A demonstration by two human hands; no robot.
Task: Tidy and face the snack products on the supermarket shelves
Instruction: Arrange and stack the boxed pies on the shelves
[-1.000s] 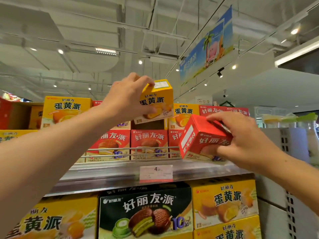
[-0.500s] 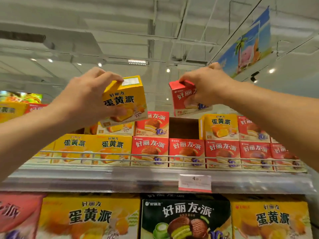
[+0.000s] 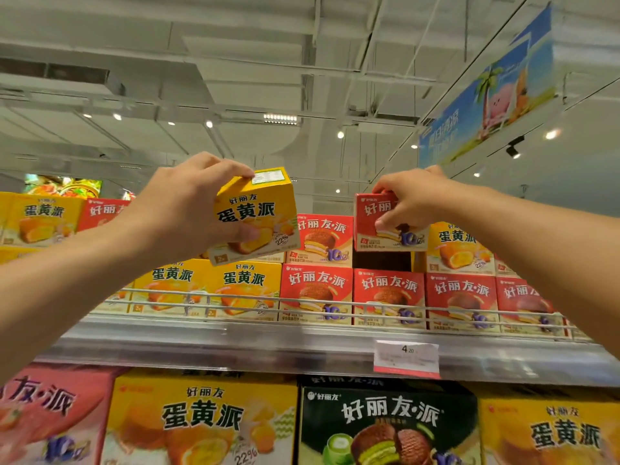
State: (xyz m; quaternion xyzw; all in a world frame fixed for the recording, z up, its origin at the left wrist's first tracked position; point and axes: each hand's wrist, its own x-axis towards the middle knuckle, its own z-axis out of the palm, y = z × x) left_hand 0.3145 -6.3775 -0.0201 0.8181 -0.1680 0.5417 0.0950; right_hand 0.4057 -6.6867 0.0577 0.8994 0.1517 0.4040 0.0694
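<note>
My left hand (image 3: pixel 188 209) grips a small yellow snack box (image 3: pixel 258 213), tilted, held above the yellow boxes (image 3: pixel 208 285) of the top shelf's bottom row. My right hand (image 3: pixel 412 199) pinches a small red snack box (image 3: pixel 372 226) from its top and front, holding it upright over a dark gap (image 3: pixel 382 261) in the second layer. That gap sits between a red box (image 3: pixel 320 239) on its left and a yellow box (image 3: pixel 459 248) on its right. Red boxes (image 3: pixel 389 297) fill the bottom row beneath it.
A wire rail (image 3: pixel 302 305) runs along the front of the metal shelf edge (image 3: pixel 268 350), which carries a price tag (image 3: pixel 406 359). Larger yellow, black and red boxes (image 3: pixel 385 424) fill the shelf below. A blue banner (image 3: pixel 486 92) hangs overhead at the right.
My right hand has lowered the red box toward the gap in the second layer and turned its front outward. My left hand keeps the yellow box at about the same spot.
</note>
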